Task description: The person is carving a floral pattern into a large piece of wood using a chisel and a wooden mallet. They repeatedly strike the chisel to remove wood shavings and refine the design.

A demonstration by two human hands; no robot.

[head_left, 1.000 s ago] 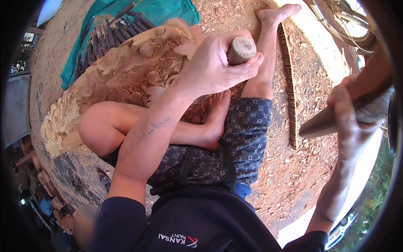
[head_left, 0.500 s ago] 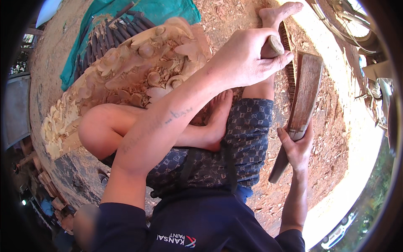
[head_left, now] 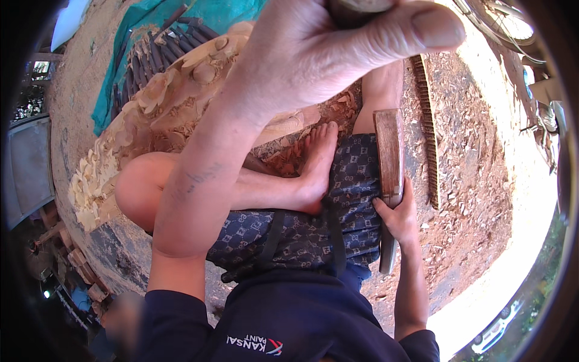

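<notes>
My left hand is raised close to the camera, closed round a thick round wooden handle. Only its blunt end shows; the rest is hidden by the fist or out of the picture. My right hand grips a worn wooden mallet with a long block-like head, standing beside my right thigh. Its tapered grip end sticks out below the hand. Under my left arm lies a large carved wooden panel with flower and leaf shapes, partly covered by the arm.
Dark-handled tools lie bundled on a teal sheet at the far left. A long toothed strip lies on the chip-strewn ground at right. My bare foot rests beside the panel. A bicycle wheel stands far right.
My left hand has risen toward the camera with the wooden handle. My right hand has brought the mallet leftward, in against my thigh. The view has shifted a little.
</notes>
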